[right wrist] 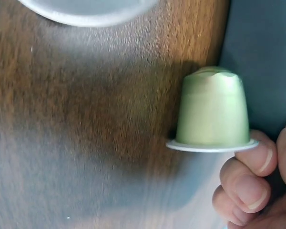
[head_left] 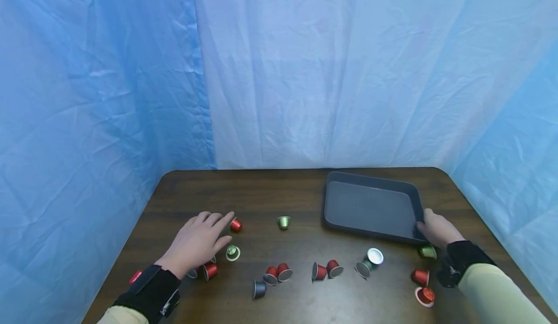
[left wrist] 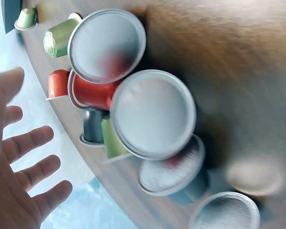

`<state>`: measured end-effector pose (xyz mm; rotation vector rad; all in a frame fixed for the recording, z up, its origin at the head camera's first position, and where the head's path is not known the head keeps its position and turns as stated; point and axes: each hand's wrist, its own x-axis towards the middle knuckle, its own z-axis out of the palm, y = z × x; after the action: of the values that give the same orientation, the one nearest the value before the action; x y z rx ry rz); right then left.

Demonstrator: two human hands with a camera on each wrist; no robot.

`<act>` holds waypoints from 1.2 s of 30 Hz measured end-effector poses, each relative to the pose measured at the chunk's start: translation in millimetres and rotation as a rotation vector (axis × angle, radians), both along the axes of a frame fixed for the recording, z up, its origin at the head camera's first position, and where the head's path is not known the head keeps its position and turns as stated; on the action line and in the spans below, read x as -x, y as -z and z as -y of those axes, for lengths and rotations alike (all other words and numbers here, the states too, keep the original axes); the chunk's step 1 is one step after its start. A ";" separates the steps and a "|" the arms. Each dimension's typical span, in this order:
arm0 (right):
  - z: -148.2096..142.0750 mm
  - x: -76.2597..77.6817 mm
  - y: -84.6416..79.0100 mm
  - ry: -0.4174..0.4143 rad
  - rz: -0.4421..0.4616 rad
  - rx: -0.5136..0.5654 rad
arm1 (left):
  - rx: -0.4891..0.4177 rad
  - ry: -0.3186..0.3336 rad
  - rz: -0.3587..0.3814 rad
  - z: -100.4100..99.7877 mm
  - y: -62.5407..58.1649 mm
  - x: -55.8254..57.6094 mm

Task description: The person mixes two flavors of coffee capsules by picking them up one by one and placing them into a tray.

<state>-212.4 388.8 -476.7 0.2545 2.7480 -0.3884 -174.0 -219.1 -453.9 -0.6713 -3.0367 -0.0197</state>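
My right hand (head_left: 439, 228) grips the right edge of a dark grey baking tray (head_left: 370, 205), its fingers curled at the rim in the right wrist view. Just on the near side of that corner lies a green coffee capsule (right wrist: 213, 112), close to the fingers. At the left, my left hand (head_left: 197, 242) is spread over the table, fingers extended and holding nothing. A red capsule (head_left: 236, 225) lies by its fingertips, and a green capsule (head_left: 233, 252) is below its thumb. Under the palm and wrist are more capsules, partly hidden, including a red one (head_left: 210, 270).
Along the near side of the brown wooden table (head_left: 261, 188) lie red capsule pairs, a dark capsule (head_left: 259, 289) and two foil-lidded ones (head_left: 375, 256). One green capsule (head_left: 284, 222) stands mid-table. Two red capsules (head_left: 420, 278) lie near the right forearm. Blue curtains (head_left: 327, 72) enclose the table.
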 end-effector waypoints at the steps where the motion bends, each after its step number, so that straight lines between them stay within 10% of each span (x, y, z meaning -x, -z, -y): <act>1: 1.1 0.7 0.4 0.008 0.008 0.000 | 0.009 0.007 -0.005 -2.7 0.2 2.5; 10: 6.1 0.9 0.9 0.013 0.023 0.033 | 0.070 0.142 -0.057 -24.5 0.4 19.9; 26: 18.2 2.4 -1.9 0.004 -0.007 0.033 | 0.144 0.097 0.064 -26.3 6.5 30.1; 36: 21.1 0.0 -3.1 -0.042 -0.024 0.023 | 0.092 0.131 -0.084 -30.0 -6.2 35.3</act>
<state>-212.4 367.7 -473.6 0.1866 2.7653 -0.4142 -209.3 -189.1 -447.6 -0.8539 -2.9233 0.1418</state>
